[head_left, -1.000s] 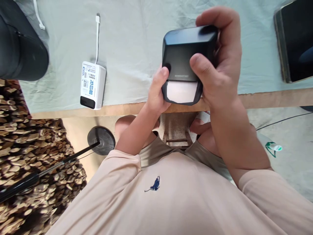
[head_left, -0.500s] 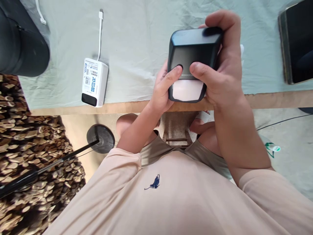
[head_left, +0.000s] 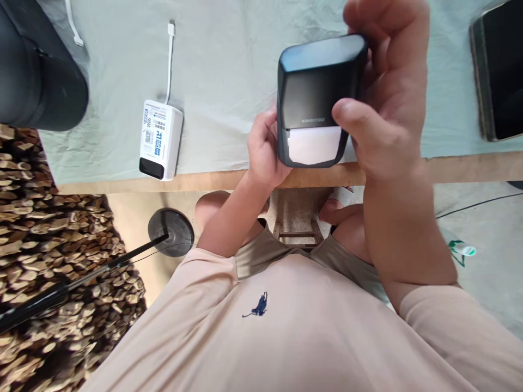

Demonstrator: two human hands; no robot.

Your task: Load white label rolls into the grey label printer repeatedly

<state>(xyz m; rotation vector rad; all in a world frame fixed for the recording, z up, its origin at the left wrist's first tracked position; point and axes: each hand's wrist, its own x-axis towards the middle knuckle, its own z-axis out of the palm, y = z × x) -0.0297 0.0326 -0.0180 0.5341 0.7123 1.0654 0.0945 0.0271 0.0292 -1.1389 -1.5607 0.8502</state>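
A black box-shaped device with a glossy dark face and a pale panel at its lower end is held tilted over the table's near edge. Small lettering runs across the face, too blurred to read. My left hand grips its lower left side, fingers curled and partly hidden behind it. At the right side is my right hand, its thumb apart from the fingers and overlapping the device's edge in view; whether it touches there is unclear. A white power bank with a printed label and a short white cable lies to the left.
A pale green cloth covers the wooden-edged table. A dark rounded case sits at far left, a black-screened device at far right. Below are a round stand base, stacked firewood and a bottle.
Both thumbs have come off the device's face. My right hand has shifted right and turned, its fingers opening. The left hand stays at the device's lower left side.
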